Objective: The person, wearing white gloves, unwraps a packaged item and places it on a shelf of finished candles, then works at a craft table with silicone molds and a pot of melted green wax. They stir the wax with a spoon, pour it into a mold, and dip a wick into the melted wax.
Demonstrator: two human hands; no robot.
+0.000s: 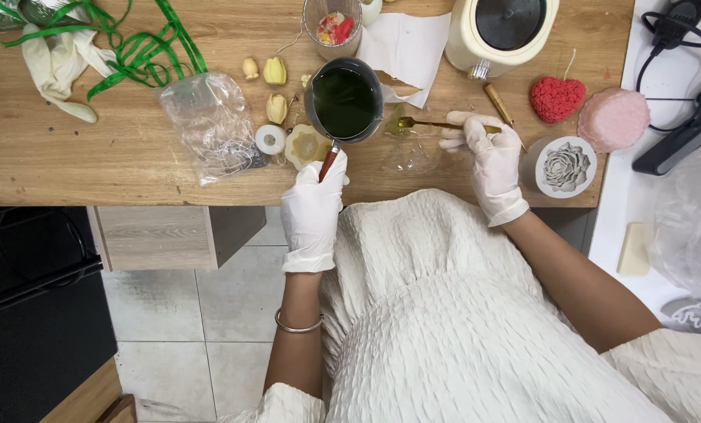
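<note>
Left hand (313, 205) in white glove gripping red handle of pot (344, 102), pot full of dark green liquid over wooden table (68, 149), right hand (487, 153) pinching gold spoon (437, 124) just beside pot, red heart candle (557, 99), grey flower mould (566, 166) near right hand

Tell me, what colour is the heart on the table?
The heart is red, seen from the head view.

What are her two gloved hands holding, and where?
Left hand: small pot of green liquid, by its handle. Right hand: thin gold tool, by its end.
</note>
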